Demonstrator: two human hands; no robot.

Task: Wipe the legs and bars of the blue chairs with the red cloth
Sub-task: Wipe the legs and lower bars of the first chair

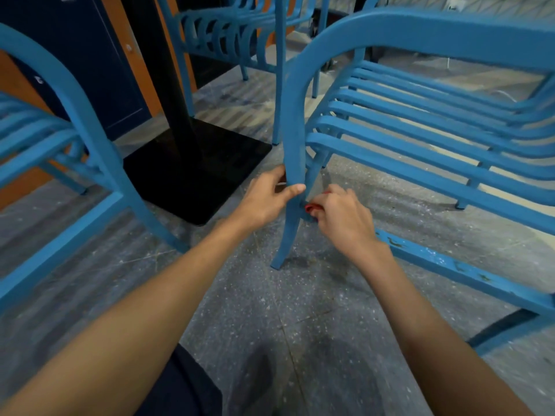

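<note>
Left hand point(268, 197) grips the front leg point(292, 139); right hand point(341, 219) pinches the red cloth point(310, 208) against it. Side bar point(450, 265) and left chair point(90, 130) seemingly outstanding.

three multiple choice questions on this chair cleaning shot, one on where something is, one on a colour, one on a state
1. Where is the red cloth?
A) lying loose, held by nobody
B) in the right hand, against the chair leg
C) hung over a chair back

2. What colour is the table base between the chairs?
A) black
B) white
C) red

3. What is the left hand doing?
A) hanging free, holding nothing
B) pressed flat, fingers straight
C) gripping the chair leg

Answers:
1 B, red fabric shows at the right hand's fingers beside the leg.
2 A, the square plate and its post are black.
3 C, its thumb and fingers wrap the leg.
</note>
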